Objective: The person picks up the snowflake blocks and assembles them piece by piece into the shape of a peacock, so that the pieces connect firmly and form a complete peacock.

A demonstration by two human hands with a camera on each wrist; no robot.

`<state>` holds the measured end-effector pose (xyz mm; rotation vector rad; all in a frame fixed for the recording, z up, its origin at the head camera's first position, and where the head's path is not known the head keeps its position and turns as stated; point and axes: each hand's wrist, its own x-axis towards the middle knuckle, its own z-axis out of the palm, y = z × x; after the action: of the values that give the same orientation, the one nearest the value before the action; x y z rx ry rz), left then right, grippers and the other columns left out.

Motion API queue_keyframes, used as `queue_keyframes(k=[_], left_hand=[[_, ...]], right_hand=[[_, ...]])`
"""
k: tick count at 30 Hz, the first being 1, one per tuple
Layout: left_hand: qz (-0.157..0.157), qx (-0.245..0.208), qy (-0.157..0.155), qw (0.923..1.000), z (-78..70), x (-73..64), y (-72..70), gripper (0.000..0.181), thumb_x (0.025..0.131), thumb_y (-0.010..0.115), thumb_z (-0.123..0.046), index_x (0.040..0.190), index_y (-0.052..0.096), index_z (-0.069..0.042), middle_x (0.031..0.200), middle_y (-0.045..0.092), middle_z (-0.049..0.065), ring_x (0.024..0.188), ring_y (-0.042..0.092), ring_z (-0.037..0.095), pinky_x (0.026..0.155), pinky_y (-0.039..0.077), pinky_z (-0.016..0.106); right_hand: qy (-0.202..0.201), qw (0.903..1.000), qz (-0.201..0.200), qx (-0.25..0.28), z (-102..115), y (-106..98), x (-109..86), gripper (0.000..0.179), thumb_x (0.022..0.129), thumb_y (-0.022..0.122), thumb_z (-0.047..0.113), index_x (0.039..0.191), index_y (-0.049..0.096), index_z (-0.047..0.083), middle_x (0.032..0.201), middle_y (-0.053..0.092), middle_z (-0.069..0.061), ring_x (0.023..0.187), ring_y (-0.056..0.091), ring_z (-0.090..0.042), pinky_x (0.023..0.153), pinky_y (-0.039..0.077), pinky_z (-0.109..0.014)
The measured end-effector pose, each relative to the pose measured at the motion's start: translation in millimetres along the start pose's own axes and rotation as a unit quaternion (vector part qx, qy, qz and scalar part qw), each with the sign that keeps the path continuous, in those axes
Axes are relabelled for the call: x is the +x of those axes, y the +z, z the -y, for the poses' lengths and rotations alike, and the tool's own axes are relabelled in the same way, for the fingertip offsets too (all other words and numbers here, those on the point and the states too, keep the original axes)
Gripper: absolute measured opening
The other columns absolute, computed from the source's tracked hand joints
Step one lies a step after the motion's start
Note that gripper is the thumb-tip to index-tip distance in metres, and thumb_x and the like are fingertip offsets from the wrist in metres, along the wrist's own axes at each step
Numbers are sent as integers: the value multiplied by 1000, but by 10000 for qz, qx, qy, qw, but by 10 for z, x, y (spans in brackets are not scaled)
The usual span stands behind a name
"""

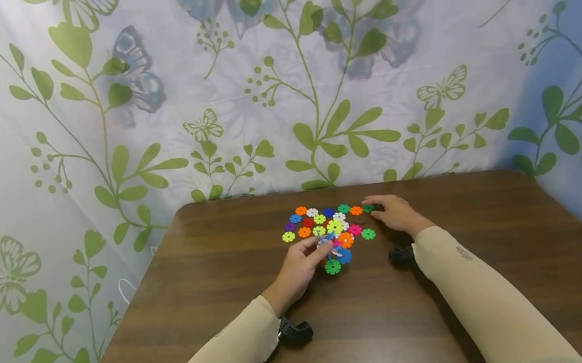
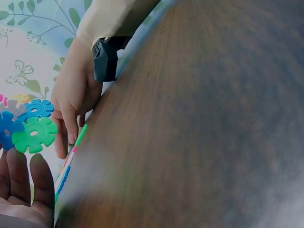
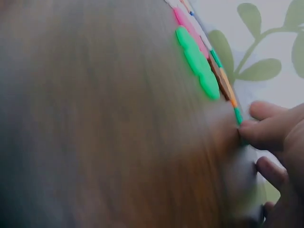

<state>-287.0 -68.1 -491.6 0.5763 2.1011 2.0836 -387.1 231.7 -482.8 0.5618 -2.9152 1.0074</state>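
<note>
My left hand (image 1: pixel 298 269) pinches a joined cluster of notched plastic flower discs between thumb and fingers, held above the table. The cluster shows a green disc (image 1: pixel 333 267), a blue disc (image 1: pixel 344 255), an orange disc (image 1: pixel 346 240) and a yellow-green disc (image 1: pixel 335 227). In the left wrist view, the green disc (image 2: pixel 34 134) stands just over the fingertips. My right hand (image 1: pixel 396 213) reaches to the right end of the loose discs, fingers extended. In the right wrist view, a fingertip (image 3: pixel 249 130) touches or nearly touches a dark green disc (image 3: pixel 238 115) lying flat.
Several loose discs lie flat on the brown wooden table (image 1: pixel 213 270), among them a purple disc (image 1: pixel 290 227), a pink disc (image 1: pixel 354 230) and a light green disc (image 1: pixel 368 234). A leaf-and-butterfly patterned curtain (image 1: pixel 235 120) hangs behind the table's far edge.
</note>
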Motion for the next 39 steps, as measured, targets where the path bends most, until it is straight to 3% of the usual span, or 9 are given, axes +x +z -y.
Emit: queue_keyframes(k=[4, 8, 14, 20, 23, 26, 30, 33, 39], left_hand=[[0, 11, 16, 10000, 1, 9, 3, 31, 104, 71, -29, 108, 74, 1, 93, 69, 7, 81, 60, 21, 80, 56, 37], [-5, 81, -48, 10000, 4, 11, -2, 31, 104, 71, -32, 107, 74, -1, 93, 69, 6, 82, 60, 20, 81, 56, 37], [-7, 49, -13, 10000, 25, -8, -5, 33, 106, 69, -29, 96, 70, 2, 89, 65, 10, 80, 58, 24, 77, 55, 34], [76, -116, -80, 9999, 15, -31, -16, 37, 107, 67, -27, 120, 74, 6, 113, 75, 16, 89, 64, 18, 79, 56, 28], [126, -156, -60, 9998, 12, -33, -17, 39, 108, 66, -26, 126, 71, 8, 115, 73, 22, 92, 64, 18, 82, 56, 27], [157, -142, 15, 9998, 17, -26, -10, 36, 109, 64, -24, 128, 71, 7, 121, 72, 19, 103, 66, 22, 90, 55, 29], [206, -65, 112, 9997, 21, -17, -4, 34, 109, 62, -21, 129, 72, 5, 128, 72, 13, 121, 63, 32, 100, 53, 33], [322, 66, 190, 9993, 8, -21, -8, 35, 109, 62, -22, 130, 72, 5, 127, 72, 15, 121, 63, 34, 101, 52, 36], [463, 301, 273, 9981, -9, -31, -16, 32, 108, 65, -24, 127, 75, 0, 118, 75, 11, 113, 68, 25, 101, 53, 38]], right_hand=[[-180, 9990, -342, -215, 22, 42, -12, 26, 105, 66, 4, 129, 74, 1, 146, 60, -16, 139, 47, -45, 115, 25, -69], [19, 9974, -700, -180, 57, 66, -72, 16, 100, 75, 8, 114, 80, 3, 129, 70, -16, 125, 58, -43, 108, 42, -61], [370, 9963, -639, 443, 72, 116, -218, 20, 99, 77, 11, 118, 76, 4, 122, 65, -17, 108, 60, -38, 92, 52, -53], [318, 9886, -909, 1154, 114, 124, -350, 27, 99, 77, 12, 123, 71, -1, 102, 67, -12, 90, 62, -30, 74, 53, -39], [171, 9851, -986, 1401, 182, 109, -369, 30, 99, 78, 16, 123, 72, 0, 103, 70, -9, 90, 64, -27, 72, 55, -34], [44, 9781, -1032, 1805, 300, 95, -363, 31, 98, 79, 19, 122, 72, 1, 107, 73, -9, 92, 68, -29, 74, 58, -36], [-136, 9609, -1043, 2561, 533, 65, -365, 27, 99, 78, 17, 120, 72, 1, 109, 74, -16, 95, 72, -39, 82, 61, -51], [-305, 9499, -1007, 2942, 719, 30, -388, 24, 100, 77, 15, 119, 74, 1, 110, 74, -18, 98, 71, -46, 87, 57, -60], [-818, 9555, -701, 2745, 1015, -9, -448, 27, 101, 75, 17, 122, 75, 0, 109, 76, -9, 98, 70, -40, 87, 59, -51]])
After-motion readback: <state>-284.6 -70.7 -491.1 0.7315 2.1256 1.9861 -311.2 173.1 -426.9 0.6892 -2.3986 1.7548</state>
